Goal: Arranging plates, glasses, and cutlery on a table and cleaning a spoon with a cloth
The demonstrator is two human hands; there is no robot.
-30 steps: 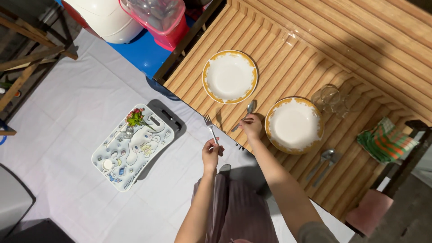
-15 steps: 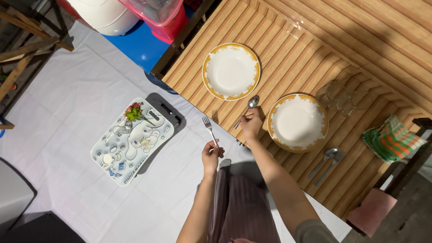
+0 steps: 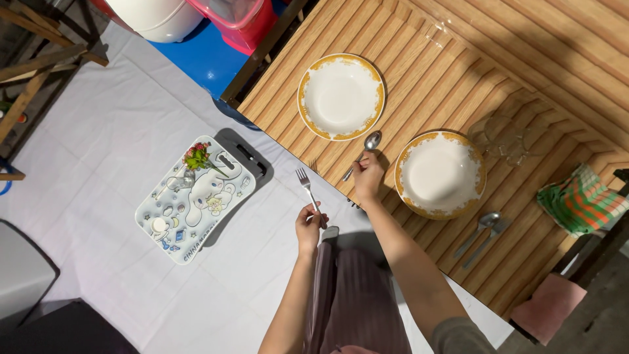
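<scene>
My left hand (image 3: pixel 310 226) grips the handle of a metal fork (image 3: pixel 306 185), tines pointing away from me, over the edge of the slatted wooden table (image 3: pixel 419 72). My right hand (image 3: pixel 368 178) holds a metal spoon (image 3: pixel 364 151) by its handle, with the bowl lying close to the rim of a white plate with a yellow rim (image 3: pixel 341 96). A second white plate with a yellow rim (image 3: pixel 440 174) sits just right of my right hand.
Another spoon and fork (image 3: pixel 483 231) lie right of the second plate. Clear glasses (image 3: pixel 501 134) and a green and orange checked cloth (image 3: pixel 580 200) sit further right. A cartoon-printed tray (image 3: pixel 195 196) lies on white sheeting (image 3: pixel 85 151) to the left. Plastic containers (image 3: pixel 196 16) stand at the top.
The camera has drifted, so everything sits slightly lower and left in view. My right hand has moved the spoon a little closer to the far plate; my left hand still holds the fork.
</scene>
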